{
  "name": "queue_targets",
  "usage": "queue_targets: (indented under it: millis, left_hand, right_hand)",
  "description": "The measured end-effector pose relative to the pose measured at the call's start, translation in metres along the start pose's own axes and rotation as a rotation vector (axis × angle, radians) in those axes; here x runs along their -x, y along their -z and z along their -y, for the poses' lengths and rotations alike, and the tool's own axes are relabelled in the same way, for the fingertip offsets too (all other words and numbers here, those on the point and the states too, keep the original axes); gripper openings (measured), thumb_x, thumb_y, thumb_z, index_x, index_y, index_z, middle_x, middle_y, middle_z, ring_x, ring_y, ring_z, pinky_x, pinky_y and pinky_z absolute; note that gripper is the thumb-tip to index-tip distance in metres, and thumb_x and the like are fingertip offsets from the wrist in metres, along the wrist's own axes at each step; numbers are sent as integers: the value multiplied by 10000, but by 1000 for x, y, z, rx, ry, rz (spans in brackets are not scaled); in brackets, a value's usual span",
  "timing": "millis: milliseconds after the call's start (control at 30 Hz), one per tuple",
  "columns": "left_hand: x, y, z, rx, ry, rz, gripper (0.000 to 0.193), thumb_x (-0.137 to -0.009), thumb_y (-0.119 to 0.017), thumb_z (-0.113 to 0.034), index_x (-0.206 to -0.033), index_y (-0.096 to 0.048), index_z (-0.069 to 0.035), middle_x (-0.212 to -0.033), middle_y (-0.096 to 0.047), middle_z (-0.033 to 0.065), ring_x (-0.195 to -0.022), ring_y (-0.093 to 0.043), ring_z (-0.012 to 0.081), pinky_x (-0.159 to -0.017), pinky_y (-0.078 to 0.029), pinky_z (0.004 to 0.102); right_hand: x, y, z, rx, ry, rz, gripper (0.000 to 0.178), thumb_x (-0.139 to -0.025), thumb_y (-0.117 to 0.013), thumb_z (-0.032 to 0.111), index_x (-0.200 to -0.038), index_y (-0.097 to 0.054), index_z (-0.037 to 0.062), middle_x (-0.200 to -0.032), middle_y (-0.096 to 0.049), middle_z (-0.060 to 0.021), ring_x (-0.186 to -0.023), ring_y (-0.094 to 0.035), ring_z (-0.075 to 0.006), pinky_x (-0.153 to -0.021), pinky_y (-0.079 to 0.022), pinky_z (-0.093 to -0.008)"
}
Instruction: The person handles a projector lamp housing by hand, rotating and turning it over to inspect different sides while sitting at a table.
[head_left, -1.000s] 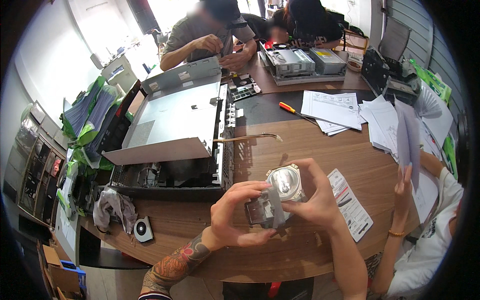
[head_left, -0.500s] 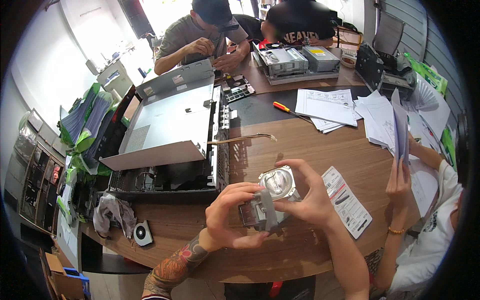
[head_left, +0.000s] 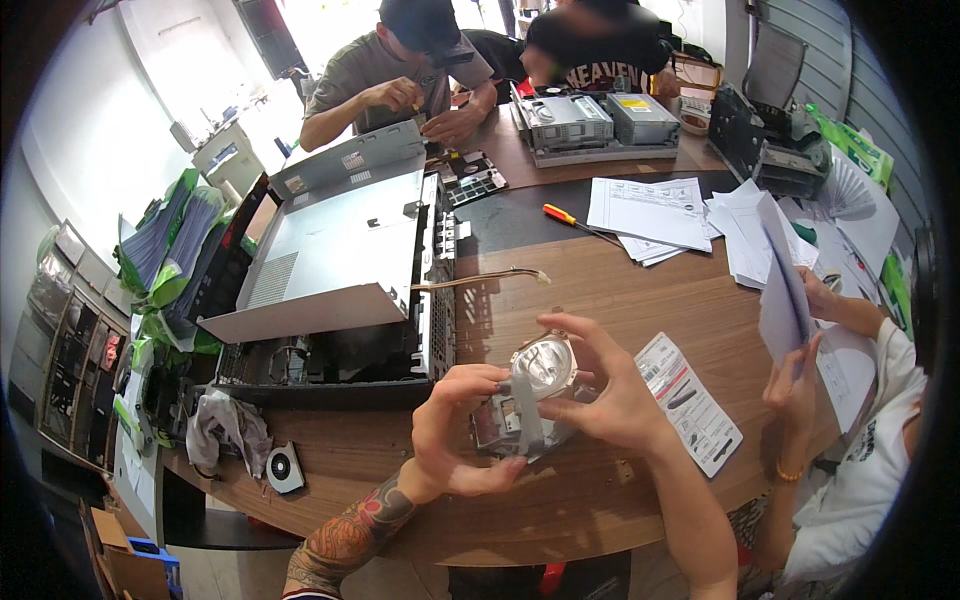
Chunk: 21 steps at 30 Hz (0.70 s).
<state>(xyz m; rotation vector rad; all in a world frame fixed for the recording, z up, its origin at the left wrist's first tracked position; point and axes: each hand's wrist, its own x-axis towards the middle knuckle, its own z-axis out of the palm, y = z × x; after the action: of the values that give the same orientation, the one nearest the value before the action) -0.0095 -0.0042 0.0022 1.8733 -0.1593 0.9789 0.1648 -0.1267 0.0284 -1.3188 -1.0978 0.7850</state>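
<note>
Above the near part of the table I hold a projector lamp (head_left: 546,368) with a round, shiny reflector, set against a grey lamp housing (head_left: 527,415) with a strap-like bar across it. My left hand (head_left: 455,425) grips the housing from its left side, thumb below and fingers above. My right hand (head_left: 607,385) has the lamp's rim between thumb and fingers. Whether lamp and housing are joined cannot be told here. To the left, a large open metal computer-like case (head_left: 340,250) lies with its silvery panel tilted up.
A printed card (head_left: 688,400) lies right of my hands. Farther off are an orange-handled screwdriver (head_left: 565,215), paper sheets (head_left: 648,212) and a metal drive unit (head_left: 565,122). A small fan (head_left: 285,468) and a crumpled cloth (head_left: 228,430) lie left. Co-workers sit across and at right.
The lamp and housing have tilted slightly and shifted a little left in my hands. At right, a co-worker's hands have moved the upright papers a bit left and down.
</note>
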Motion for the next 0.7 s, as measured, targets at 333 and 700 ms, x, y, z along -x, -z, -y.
queue_targets:
  millis: [333, 700]
  left_hand:
    - [2, 0, 0, 23, 6, -31, 702, -628, -827, -121, -1193, -452, 60, -1195, -532, 233, -1127, -535, 291, -971, -434, 380]
    - [1, 0, 2, 5, -14, -2, 693, -625, -824, -125, -1183, -457, 57, -1183, -538, 236, -1126, -537, 308, -979, -433, 386]
  right_hand:
    - [-3, -4, -13, 13, 104, -39, 705, -656, -883, 159, -1239, -495, 74, -1106, -674, -136, -1028, -664, -235, -900, -541, -353]
    - [-3, -3, -14, 15, 183, -59, 741, -654, -891, 159, -1236, -450, 34, -1170, -649, -152, -1069, -645, -240, -916, -522, -358]
